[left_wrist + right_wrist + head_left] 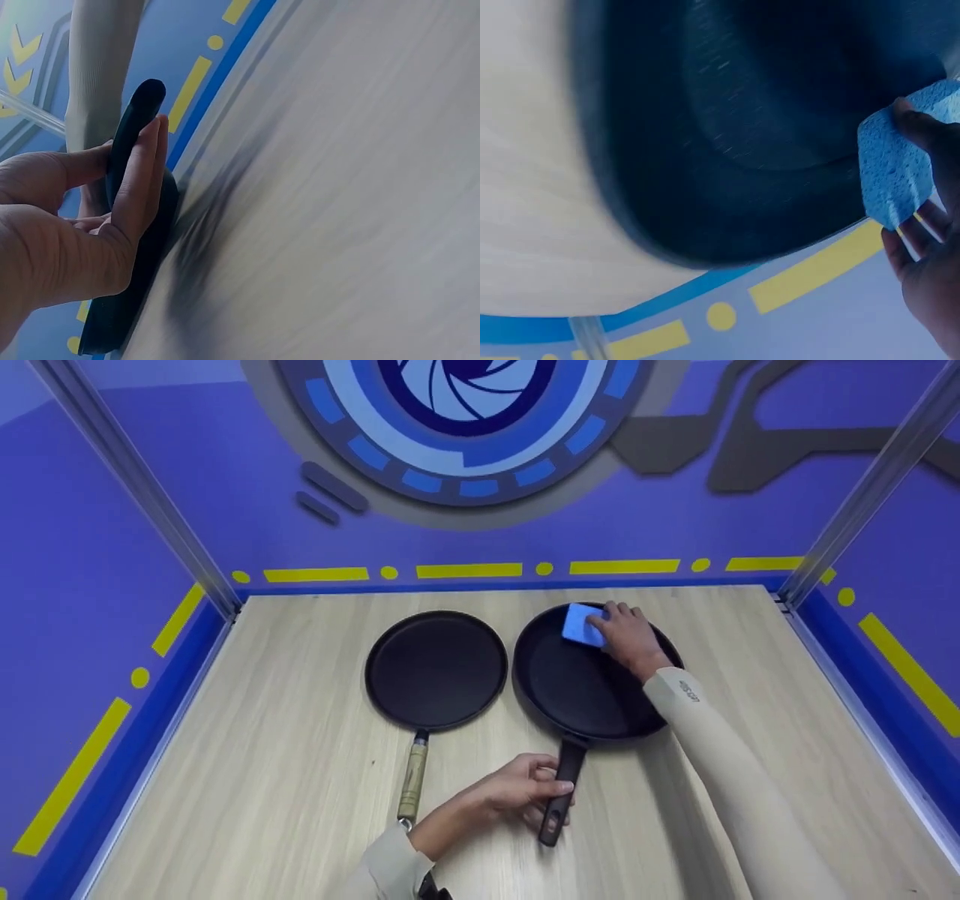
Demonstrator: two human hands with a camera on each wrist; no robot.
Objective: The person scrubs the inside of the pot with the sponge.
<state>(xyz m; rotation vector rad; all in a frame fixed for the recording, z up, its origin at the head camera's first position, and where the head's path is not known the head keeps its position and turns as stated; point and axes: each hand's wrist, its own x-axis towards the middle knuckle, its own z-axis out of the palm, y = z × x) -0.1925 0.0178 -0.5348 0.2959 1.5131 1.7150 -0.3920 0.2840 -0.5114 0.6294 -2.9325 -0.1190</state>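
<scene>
The round black pan's near handle is gripped by the left hand, seemingly for steadiness; a blue porous sponge, by the right hand.

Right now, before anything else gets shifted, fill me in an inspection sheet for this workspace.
Surface: table with a pale wood-grain top.
Job's things: deep black pan, pale specks inside it in the right wrist view, nature unclear; blue sponge at the pan's far side.
Clutter: shallow black pan close beside it on the left, in neither hand.
Left hand: grips the deep pan's handle.
Right hand: holds the sponge.
Cables: nothing seen.
Surroundings: blue-purple wall panels with yellow markings; metal posts at the back corners.
</scene>
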